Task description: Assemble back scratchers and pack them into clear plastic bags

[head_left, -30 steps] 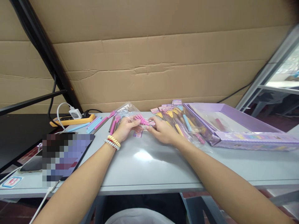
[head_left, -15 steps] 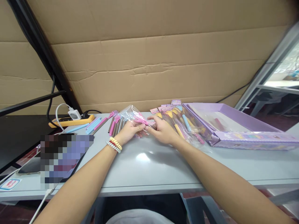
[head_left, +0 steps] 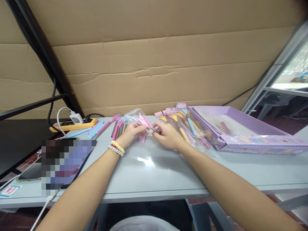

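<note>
A pink hand-shaped back scratcher [head_left: 145, 121] is held low over the table, its dark shaft pinched in my closed right hand [head_left: 167, 135]. My left hand [head_left: 130, 134] is closed on a clear plastic bag [head_left: 136, 113] that lies around the scratcher's head. Below the left fingertips shows a small pink printed card [head_left: 141, 138]. Loose pink scratchers [head_left: 117, 117] and several handles lie just left of and behind this hand. Bagged scratchers with yellow heads [head_left: 174, 117] and a blue handle [head_left: 192, 126] lie in a pile beyond my right hand.
A purple open box [head_left: 240, 138] stands at the right, with bagged items inside. At the left are a yellow power strip [head_left: 79, 124] with a white charger [head_left: 76, 118], blue handles [head_left: 97, 130], and a device with a blurred-out screen [head_left: 69, 160]. A cardboard panel [head_left: 154, 70] closes the back.
My left hand has shifted slightly left and away from the right hand. More of the scratcher's dark shaft and the pink card now show. The piles and box stay put.
</note>
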`<state>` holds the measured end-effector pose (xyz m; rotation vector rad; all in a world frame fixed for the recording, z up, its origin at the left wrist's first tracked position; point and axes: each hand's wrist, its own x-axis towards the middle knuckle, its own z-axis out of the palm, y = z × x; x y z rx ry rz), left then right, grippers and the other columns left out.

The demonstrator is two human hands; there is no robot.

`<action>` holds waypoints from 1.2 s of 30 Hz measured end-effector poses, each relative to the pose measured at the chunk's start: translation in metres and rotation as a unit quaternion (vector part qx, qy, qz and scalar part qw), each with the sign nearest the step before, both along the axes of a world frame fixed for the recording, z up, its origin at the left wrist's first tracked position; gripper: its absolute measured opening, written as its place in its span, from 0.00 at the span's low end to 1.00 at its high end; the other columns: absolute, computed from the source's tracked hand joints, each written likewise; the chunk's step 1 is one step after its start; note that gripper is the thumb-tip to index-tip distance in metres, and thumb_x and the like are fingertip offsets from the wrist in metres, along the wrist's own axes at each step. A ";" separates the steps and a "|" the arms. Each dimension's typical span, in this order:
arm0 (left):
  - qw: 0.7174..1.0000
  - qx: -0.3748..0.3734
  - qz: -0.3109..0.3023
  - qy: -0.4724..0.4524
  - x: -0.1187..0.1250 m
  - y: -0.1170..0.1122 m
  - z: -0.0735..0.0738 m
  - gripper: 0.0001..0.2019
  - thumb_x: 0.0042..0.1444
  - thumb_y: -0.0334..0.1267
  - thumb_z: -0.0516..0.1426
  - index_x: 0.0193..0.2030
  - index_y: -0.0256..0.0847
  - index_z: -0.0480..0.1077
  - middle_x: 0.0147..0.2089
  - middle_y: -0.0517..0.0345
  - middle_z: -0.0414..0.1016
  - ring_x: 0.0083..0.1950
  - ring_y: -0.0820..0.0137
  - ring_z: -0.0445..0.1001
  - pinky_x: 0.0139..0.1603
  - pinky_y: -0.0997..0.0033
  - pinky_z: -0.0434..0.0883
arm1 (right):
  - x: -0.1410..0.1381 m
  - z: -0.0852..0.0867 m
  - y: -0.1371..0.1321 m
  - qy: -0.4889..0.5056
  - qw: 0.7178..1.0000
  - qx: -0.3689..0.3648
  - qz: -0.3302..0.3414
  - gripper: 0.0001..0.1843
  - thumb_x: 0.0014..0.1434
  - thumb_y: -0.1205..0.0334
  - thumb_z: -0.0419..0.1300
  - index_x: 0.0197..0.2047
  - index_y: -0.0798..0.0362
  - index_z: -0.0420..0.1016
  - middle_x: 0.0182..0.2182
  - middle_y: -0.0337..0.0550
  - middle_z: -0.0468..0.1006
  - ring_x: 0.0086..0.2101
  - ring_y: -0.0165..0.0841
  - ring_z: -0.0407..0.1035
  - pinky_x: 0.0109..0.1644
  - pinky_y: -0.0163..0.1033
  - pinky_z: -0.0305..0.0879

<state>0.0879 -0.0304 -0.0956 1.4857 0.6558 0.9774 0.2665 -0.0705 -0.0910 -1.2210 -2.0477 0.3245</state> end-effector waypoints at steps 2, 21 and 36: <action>0.998 -0.012 0.022 -0.053 0.000 0.001 0.000 0.15 0.45 0.47 0.63 0.29 0.35 0.72 0.28 0.55 0.74 0.30 0.70 0.72 0.33 0.70 0.69 | -0.001 -0.001 -0.001 -0.018 1.000 0.007 0.000 0.07 0.52 0.64 0.52 0.35 0.54 0.68 0.17 0.32 0.63 0.20 0.26 0.53 0.27 0.32 0.46; 0.957 -0.013 0.181 -0.226 -0.021 0.021 0.011 0.12 0.40 0.39 0.66 0.28 0.37 0.68 0.25 0.62 0.71 0.25 0.75 0.70 0.26 0.74 0.68 | -0.001 0.000 0.000 -0.061 0.994 -0.082 -0.041 0.16 0.61 0.54 0.50 0.49 0.53 0.65 0.30 0.42 0.73 0.29 0.32 0.64 0.31 0.34 0.53; 0.994 -0.024 0.065 -0.081 0.000 0.008 -0.001 0.17 0.43 0.48 0.65 0.32 0.34 0.73 0.31 0.52 0.76 0.31 0.66 0.74 0.26 0.69 0.71 | -0.002 0.001 -0.002 -0.006 0.998 -0.057 -0.032 0.25 0.58 0.52 0.54 0.55 0.56 0.60 0.27 0.40 0.71 0.27 0.31 0.64 0.31 0.35 0.56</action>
